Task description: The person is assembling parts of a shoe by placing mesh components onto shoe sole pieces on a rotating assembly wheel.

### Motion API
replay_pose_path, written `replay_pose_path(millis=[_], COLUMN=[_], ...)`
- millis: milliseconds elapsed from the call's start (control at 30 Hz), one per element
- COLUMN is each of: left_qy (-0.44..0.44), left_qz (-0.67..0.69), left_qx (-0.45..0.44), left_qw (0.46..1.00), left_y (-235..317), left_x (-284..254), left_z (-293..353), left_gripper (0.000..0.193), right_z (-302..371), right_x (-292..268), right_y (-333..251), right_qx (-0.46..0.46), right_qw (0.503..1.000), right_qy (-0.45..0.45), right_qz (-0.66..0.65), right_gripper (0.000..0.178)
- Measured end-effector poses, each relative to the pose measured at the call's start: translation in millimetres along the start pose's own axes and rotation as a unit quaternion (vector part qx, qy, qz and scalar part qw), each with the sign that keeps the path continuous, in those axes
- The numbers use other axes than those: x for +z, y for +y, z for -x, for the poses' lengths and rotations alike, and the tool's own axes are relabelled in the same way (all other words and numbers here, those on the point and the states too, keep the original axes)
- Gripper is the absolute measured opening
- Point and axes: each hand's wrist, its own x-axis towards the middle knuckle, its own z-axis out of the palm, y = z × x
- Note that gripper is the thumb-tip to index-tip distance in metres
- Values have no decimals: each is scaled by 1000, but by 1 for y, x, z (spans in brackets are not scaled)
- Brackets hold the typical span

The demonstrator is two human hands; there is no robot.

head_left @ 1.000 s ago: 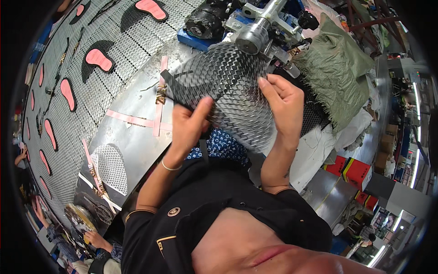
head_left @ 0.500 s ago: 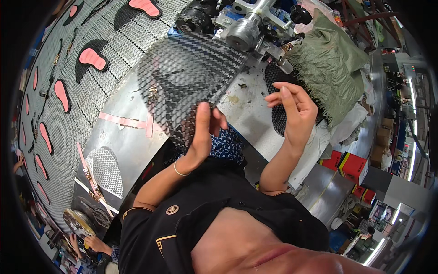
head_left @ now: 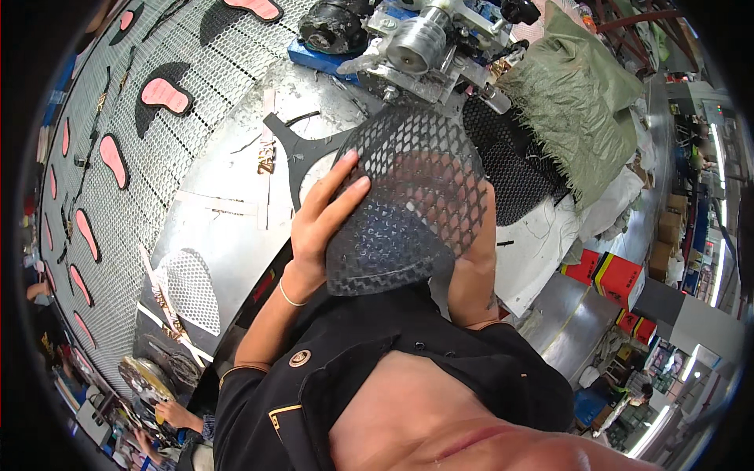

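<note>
A curved black mesh piece (head_left: 385,251) is raised in front of my chest, just on the near side of the machine (head_left: 416,51). The fingers of my left hand (head_left: 312,228) lie over its left edge, closed on it; the thumb is hidden. My right hand (head_left: 488,216) is behind the mesh at its right side, showing dimly through the holes. Its finger position is hard to make out. Left of the mesh, a flat black forked piece (head_left: 302,153) rests on the metal table (head_left: 236,169).
More black mesh pieces (head_left: 510,161) lie at right beside a green woven sack (head_left: 577,90). Pink sole-shaped pieces (head_left: 165,96) sit on a mesh belt (head_left: 208,94) at left. A white mesh piece (head_left: 190,290) and ribbons lie nearer. Another person's hand (head_left: 177,414) shows lower left.
The mesh piece has come nearer and to the right, away from the machine, uncovering the forked piece. My right hand has moved left, behind the mesh. The left hand's fingers now lie over it.
</note>
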Motion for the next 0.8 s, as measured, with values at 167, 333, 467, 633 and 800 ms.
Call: replay_pose_path(millis=[167,333,467,633,800], left_qy=[-28,-24,-32,-45,-81], left_qz=[-26,-48,-52,-51,-60], left_qx=[-17,-4,-9,-21,7], left_qw=[999,999,998,997,995], left_y=[4,5,5,11,18], left_x=[-2,-3,-3,-4,-10], left_z=[3,3,1,-2,-11], left_gripper=[41,40,40,42,42], right_z=[2,4,5,1,-9], right_x=[-15,-13,-18,-17,-25], right_y=[-3,-4,-7,-4,-10], right_qx=[9,-58,-47,-100,-283], right_qw=[997,925,955,906,844], right_qy=[60,76,90,99,66], right_qz=[54,368,279,399,450], right_gripper=[35,34,36,28,62])
